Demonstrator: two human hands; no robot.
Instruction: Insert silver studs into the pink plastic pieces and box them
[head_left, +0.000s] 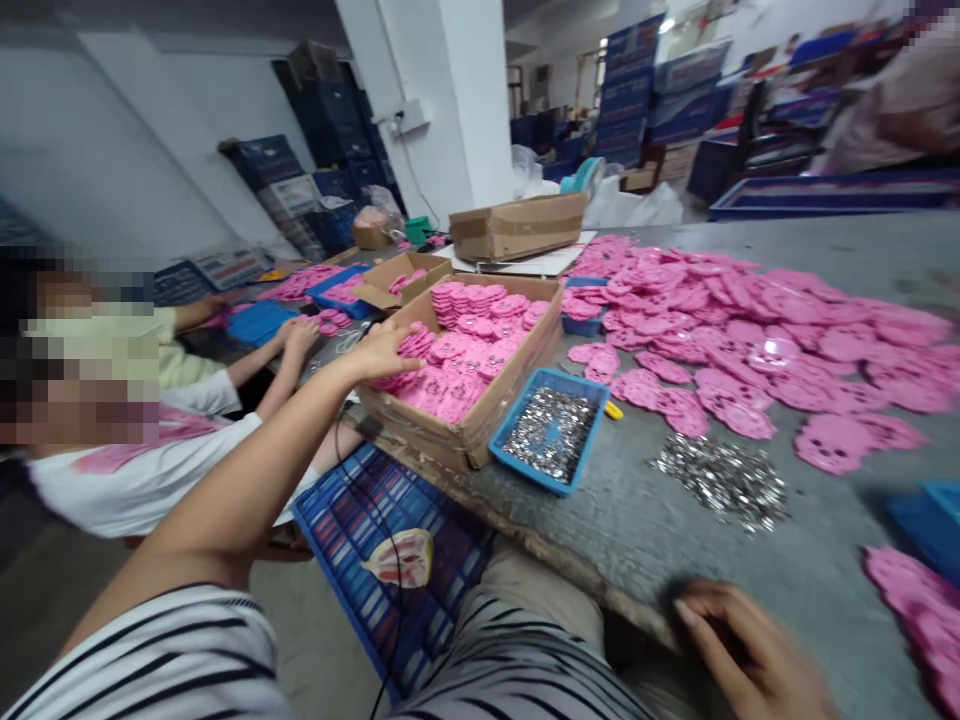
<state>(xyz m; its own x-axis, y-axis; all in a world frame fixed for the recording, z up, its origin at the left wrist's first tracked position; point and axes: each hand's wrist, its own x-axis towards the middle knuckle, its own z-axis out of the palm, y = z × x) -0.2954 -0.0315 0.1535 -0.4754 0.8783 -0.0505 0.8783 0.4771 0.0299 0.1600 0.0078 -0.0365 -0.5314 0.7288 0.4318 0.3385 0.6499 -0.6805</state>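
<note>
My left hand [384,352] reaches over the left wall of a cardboard box [499,425], its thumb and fingers spread against a stack of pink skull-shaped pieces [465,365]. Rows of these flat pieces fill the box. At the near edge of the grey table, my right hand [750,640] is curled and partly blurred, thumb close to the fingers; anything inside it is hidden. Beyond that hand lies a loose heap of small shiny metal parts [724,480]. More such parts sit in a blue tray [496,455] beside the box.
A large pile of pink skull pieces [750,320] covers the table's right side. A closed carton [517,228] stands behind the box. Two people sit at the left, one person's hands [296,335] on the table. A blue crate [337,590] stands below the table edge, holding a peeled fruit piece [405,558].
</note>
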